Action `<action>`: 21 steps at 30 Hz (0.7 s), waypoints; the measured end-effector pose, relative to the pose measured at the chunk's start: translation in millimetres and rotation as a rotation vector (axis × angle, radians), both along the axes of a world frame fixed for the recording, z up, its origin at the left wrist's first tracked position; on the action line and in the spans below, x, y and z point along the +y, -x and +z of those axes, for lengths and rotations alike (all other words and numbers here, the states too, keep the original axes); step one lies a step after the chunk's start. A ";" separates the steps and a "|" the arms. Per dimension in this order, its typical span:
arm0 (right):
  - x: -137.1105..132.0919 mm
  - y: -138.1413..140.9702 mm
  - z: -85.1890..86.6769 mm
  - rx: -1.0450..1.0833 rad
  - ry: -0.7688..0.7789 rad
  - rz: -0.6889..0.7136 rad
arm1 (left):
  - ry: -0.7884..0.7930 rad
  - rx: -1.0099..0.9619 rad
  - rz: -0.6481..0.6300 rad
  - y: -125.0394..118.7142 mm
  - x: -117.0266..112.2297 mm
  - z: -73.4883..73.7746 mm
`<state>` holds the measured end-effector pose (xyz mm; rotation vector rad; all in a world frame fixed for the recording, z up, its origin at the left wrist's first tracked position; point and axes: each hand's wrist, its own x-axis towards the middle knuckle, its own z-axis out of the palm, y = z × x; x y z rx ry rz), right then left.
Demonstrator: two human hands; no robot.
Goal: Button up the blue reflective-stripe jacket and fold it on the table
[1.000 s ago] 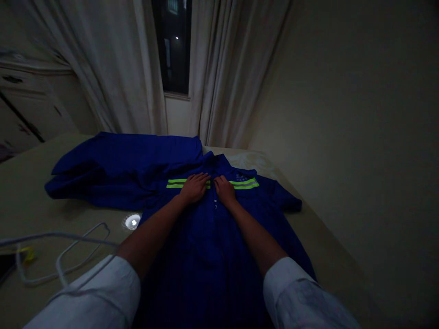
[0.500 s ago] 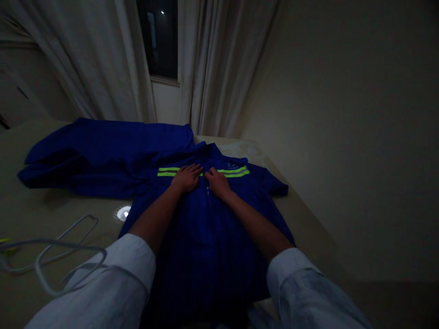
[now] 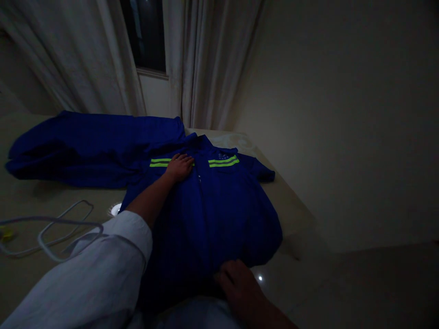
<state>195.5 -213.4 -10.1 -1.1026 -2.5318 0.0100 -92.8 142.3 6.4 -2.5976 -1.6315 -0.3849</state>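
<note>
A dark blue work shirt [image 3: 219, 205] with two neon-yellow chest stripes [image 3: 223, 161] lies front-up on a pale bed [image 3: 295, 205]. My left hand [image 3: 179, 167] rests flat on its chest beside the button placket, fingers stretched out. My right hand [image 3: 240, 285] is low in the view at the shirt's bottom hem, fingers curled against the fabric edge; whether it grips the hem is hard to see in the dim light. Both arms wear white rolled sleeves.
A second blue garment [image 3: 89, 146] lies spread at the back left of the bed. A white cable [image 3: 58, 228] loops at the left, with a small round white object [image 3: 115, 209] beside the shirt. Curtains [image 3: 206, 64] and a dark window are behind, a bare wall at right.
My right hand has left the shirt's chest and come down to the bottom hem near me. My left hand stays on the chest. The view has shifted to the right.
</note>
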 end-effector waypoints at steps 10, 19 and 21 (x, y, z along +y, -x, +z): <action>8.5 7.3 -4.3 0.037 -0.114 -0.074 | 0.142 -0.099 0.120 -78.9 -158.0 14.8; -46.9 -5.5 -28.6 -0.080 -0.045 0.116 | 0.194 -0.026 0.087 -82.6 -220.9 -5.1; -53.3 -6.4 -33.8 0.003 -0.024 0.051 | 0.139 -0.061 0.092 -86.2 -227.5 8.4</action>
